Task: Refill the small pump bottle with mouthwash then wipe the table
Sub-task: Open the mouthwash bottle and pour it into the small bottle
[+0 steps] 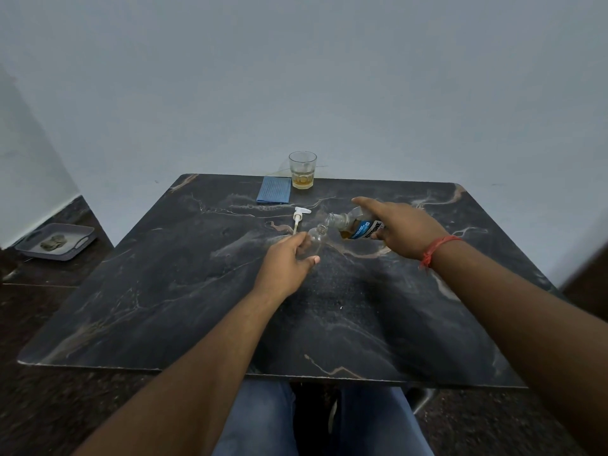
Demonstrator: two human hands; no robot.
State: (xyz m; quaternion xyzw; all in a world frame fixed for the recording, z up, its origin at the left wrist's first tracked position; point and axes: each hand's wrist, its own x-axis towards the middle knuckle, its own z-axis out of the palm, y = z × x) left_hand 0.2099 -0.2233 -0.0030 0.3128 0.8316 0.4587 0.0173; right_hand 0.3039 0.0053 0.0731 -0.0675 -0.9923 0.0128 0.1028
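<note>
left hand [289,261] grips small pump bottle [316,240], tilted, mouth up-right | right hand [399,230] clasps mouthwash bottle [357,225], long axis near level, neck pointing left, lip just beside small mouth | pour needs mouths aligned

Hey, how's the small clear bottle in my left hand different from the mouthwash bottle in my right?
The small bottle is bare clear glass or plastic; the mouthwash bottle carries a blue label. The small bottle looks empty, while the mouthwash bottle holds amber liquid. The mouthwash bottle is tipped nearly sideways, its mouth over the small bottle, which leans only slightly. Both are uncapped and each is held in one hand.
</note>
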